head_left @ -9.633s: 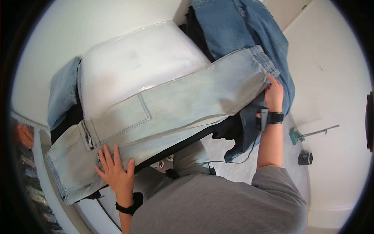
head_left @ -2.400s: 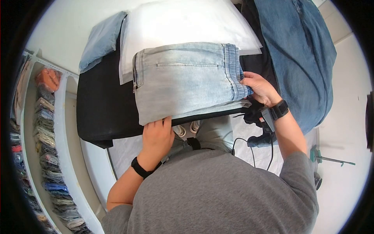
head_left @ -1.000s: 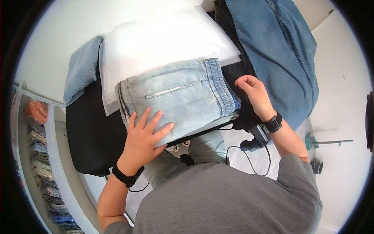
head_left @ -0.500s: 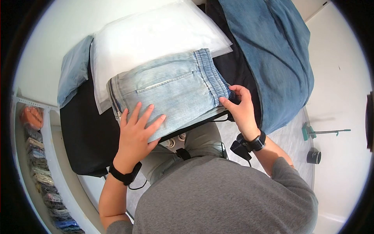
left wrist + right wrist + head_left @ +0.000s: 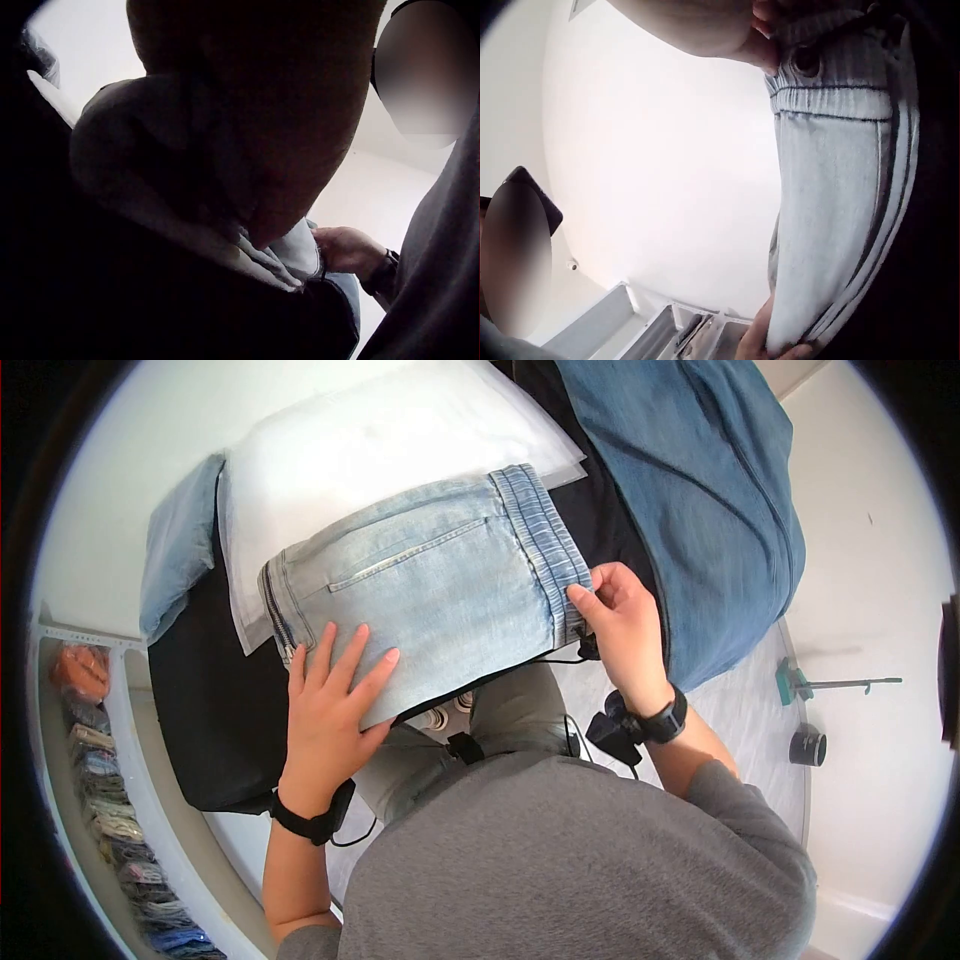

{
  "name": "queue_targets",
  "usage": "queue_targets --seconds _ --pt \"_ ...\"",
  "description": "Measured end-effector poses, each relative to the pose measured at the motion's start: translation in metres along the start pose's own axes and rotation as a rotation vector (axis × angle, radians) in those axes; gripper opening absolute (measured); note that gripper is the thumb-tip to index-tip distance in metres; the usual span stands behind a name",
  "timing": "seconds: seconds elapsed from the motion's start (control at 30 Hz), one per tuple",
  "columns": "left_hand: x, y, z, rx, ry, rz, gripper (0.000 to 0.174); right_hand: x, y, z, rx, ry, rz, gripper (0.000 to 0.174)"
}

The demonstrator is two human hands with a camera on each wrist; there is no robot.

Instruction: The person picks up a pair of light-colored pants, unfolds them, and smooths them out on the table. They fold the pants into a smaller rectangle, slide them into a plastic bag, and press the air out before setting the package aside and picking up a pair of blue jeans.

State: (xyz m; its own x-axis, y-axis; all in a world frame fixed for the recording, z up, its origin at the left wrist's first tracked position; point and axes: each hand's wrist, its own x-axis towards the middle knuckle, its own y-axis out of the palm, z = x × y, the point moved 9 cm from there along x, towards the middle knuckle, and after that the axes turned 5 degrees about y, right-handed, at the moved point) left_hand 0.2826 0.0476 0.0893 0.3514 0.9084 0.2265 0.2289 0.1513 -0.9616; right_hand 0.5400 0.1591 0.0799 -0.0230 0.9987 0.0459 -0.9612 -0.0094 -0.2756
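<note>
Folded light-blue jeans lie at the front of the black-covered table, over the edge of a clear plastic bag. My left hand rests on their near left part with the fingers spread. My right hand pinches the near corner of the elastic waistband between thumb and fingers. In the right wrist view the waistband shows a dark metal eyelet near that hand, and stacked denim layers below. The left wrist view is mostly dark, with my right hand at the far end of the jeans.
White plastic bags lie flat behind the jeans. A bagged denim piece sits at the back left, and large blue jeans drape over the right end. Shelves of packed clothes stand at left. Cables hang near the right wrist.
The light jeans, laid out at full length earlier, are now folded short. Over the last second my right hand came back to the waistband and pinched it; the left stayed flat on the denim.
</note>
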Motion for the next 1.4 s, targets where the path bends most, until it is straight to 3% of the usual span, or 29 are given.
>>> queue_targets --seconds 0.07,0.13,0.23,0.27,0.37,0.43,0.53,0.7,0.8,0.87,0.93,1.0,1.07,1.1,1.13,1.2,1.33,1.37,1.4 --pt "0.0 -0.002 0.0 -0.011 0.006 -0.002 0.071 0.01 0.002 -0.023 0.06 0.137 0.046 0.013" --pt "0.0 0.0 0.0 -0.017 0.001 -0.007 0.072 0.018 0.003 -0.031 0.024 0.096 0.047 0.013" --pt "0.002 0.003 -0.001 0.02 0.005 -0.006 0.079 0.022 0.006 -0.038 -0.221 0.143 0.101 0.017" --pt "0.003 0.005 0.0 0.033 -0.006 -0.007 0.08 0.028 0.005 -0.044 -0.087 0.104 0.12 0.015" --pt "0.003 0.007 0.001 0.051 -0.015 -0.017 0.08 0.022 -0.004 -0.037 -0.074 0.207 0.232 0.017" --pt "0.002 0.007 0.001 0.055 -0.018 -0.025 0.079 0.013 0.002 -0.019 -0.305 0.037 0.377 0.028" --pt "0.002 0.006 0.0 0.051 -0.017 -0.027 0.078 0.007 0.005 -0.029 -0.258 0.087 0.445 0.04" --pt "0.002 0.006 -0.001 0.047 -0.024 -0.052 0.078 0.012 0.006 0.022 -0.448 -0.259 0.331 0.033" --pt "0.0 0.009 0.002 -0.014 -0.075 -0.062 0.078 0.024 0.005 0.04 -0.215 -0.347 0.337 0.027" --pt "-0.001 0.01 0.002 -0.025 -0.082 -0.102 0.079 0.036 0.002 0.024 -0.173 -0.323 0.324 0.028" --pt "-0.001 0.01 0.005 -0.041 -0.092 -0.14 0.08 0.035 0.005 0.03 -0.311 -0.612 0.266 0.032" --pt "-0.002 0.013 0.006 -0.001 -0.103 -0.15 0.079 0.035 0.009 0.013 -0.444 -0.624 0.288 0.042" --pt "-0.002 0.013 0.008 -0.009 -0.11 -0.153 0.078 0.034 0.003 0.01 -0.093 -0.489 0.3 0.059" --pt "-0.004 0.014 0.004 -0.017 -0.101 -0.157 0.078 0.03 0.003 0.007 -0.19 -0.381 0.446 0.078" --pt "-0.004 0.014 0.004 -0.017 -0.101 -0.153 0.078 0.031 0.001 0.018 -0.188 -0.377 0.446 0.078" --pt "-0.004 0.014 0.004 -0.027 -0.106 -0.153 0.075 0.015 0.016 0.033 -0.416 -0.549 0.632 0.087" --pt "0.0 0.007 0.001 -0.021 -0.099 -0.09 0.07 0.027 0.02 0.027 -0.33 -0.302 0.731 0.069" --pt "0.001 0.006 -0.001 -0.022 -0.086 -0.087 0.067 0.032 0.017 0.022 -0.023 -0.054 0.713 0.058" --pt "0.001 0.005 -0.003 -0.022 -0.071 -0.081 0.065 0.038 0.012 0.023 0.063 0.025 0.621 0.056"
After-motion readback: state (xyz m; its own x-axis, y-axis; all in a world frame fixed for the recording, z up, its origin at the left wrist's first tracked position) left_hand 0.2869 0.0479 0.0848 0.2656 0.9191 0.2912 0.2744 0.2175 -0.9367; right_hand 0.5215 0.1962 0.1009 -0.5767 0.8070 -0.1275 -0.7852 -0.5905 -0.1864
